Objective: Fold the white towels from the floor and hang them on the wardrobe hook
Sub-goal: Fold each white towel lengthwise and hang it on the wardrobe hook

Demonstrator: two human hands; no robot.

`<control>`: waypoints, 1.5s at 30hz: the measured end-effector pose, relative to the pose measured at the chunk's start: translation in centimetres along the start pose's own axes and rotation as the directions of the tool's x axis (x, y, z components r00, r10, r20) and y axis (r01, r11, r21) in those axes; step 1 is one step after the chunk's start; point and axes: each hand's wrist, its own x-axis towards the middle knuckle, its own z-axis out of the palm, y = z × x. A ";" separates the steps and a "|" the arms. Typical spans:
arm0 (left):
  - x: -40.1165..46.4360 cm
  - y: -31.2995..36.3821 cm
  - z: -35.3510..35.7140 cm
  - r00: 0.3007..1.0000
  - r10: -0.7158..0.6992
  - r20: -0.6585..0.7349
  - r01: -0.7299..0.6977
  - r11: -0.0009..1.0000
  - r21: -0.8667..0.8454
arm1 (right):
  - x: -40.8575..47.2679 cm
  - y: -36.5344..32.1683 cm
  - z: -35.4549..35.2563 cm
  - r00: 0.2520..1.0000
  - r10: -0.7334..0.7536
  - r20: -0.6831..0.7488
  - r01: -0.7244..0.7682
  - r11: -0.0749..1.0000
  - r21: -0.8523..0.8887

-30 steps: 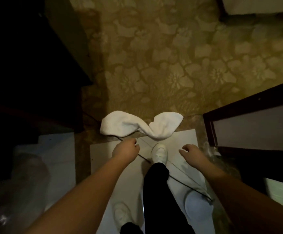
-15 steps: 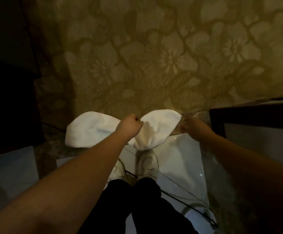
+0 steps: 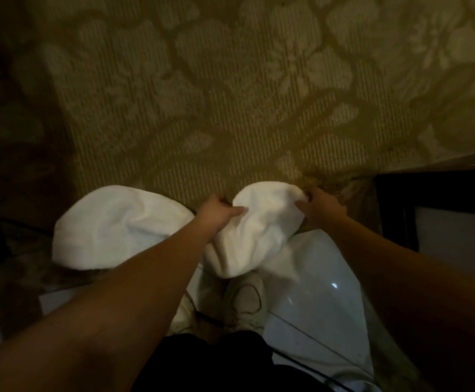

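No text, label, brand, number or sign can be read anywhere in this view (the light is dim and the edges are blurred).

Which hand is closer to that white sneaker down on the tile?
Left, as far as the picture shows. The left hand grips the towel above the sneaker; the right hand grips the towel's far right end.
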 end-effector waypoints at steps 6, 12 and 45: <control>-3.3 -0.3 -0.2 0.998 0.067 0.000 -0.067 0.995 0.077 | -5.7 -0.2 -0.7 0.992 -0.081 -0.099 0.084 0.996 0.034; -12.7 4.3 -3.0 0.919 0.392 0.041 -0.392 0.899 0.194 | -15.3 -3.8 -5.6 0.944 -0.318 -0.081 0.326 0.940 0.099; -75.9 11.4 -27.0 0.534 0.827 -0.177 -0.260 0.360 0.896 | -69.5 -18.3 -28.4 0.539 -0.840 -0.066 0.665 0.472 -0.578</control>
